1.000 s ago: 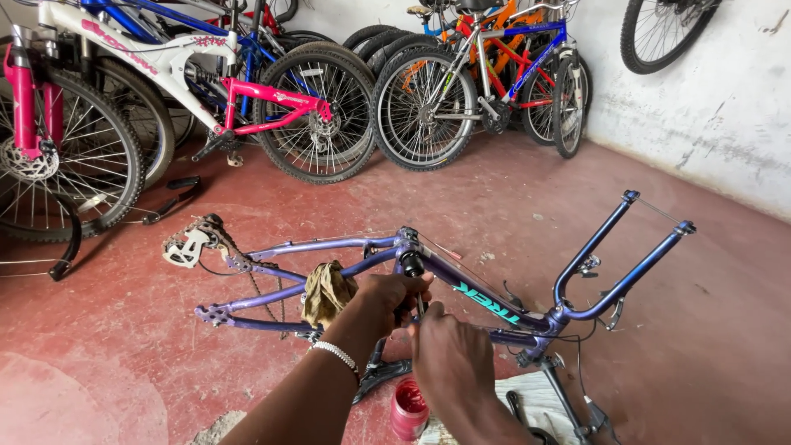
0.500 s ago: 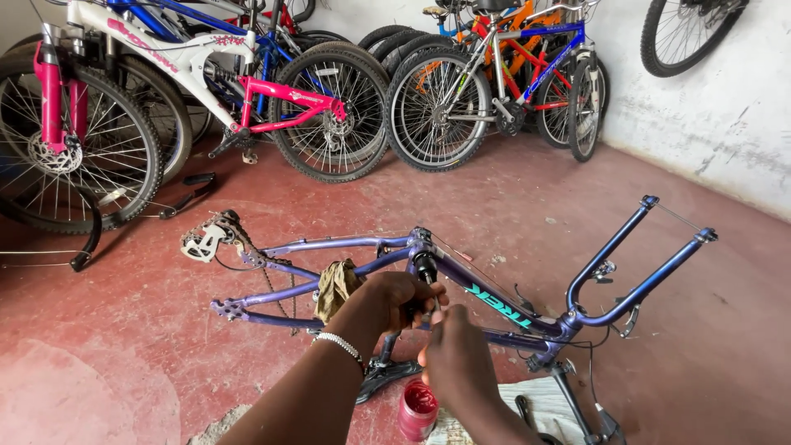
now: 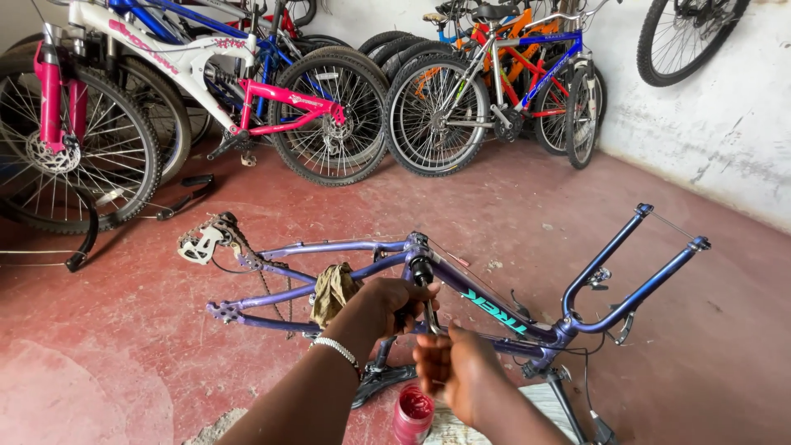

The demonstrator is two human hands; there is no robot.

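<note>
Two hands, left (image 3: 394, 303) closed on purple bike frame (image 3: 486, 301), right (image 3: 449, 367) curled, grip unclear

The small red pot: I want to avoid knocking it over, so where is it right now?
In the head view the small red pot stands on the red floor at the bottom centre, just below the right hand and beside the purple bike frame.

Head camera looks down, close over the floor (image 3: 99, 363).
</note>
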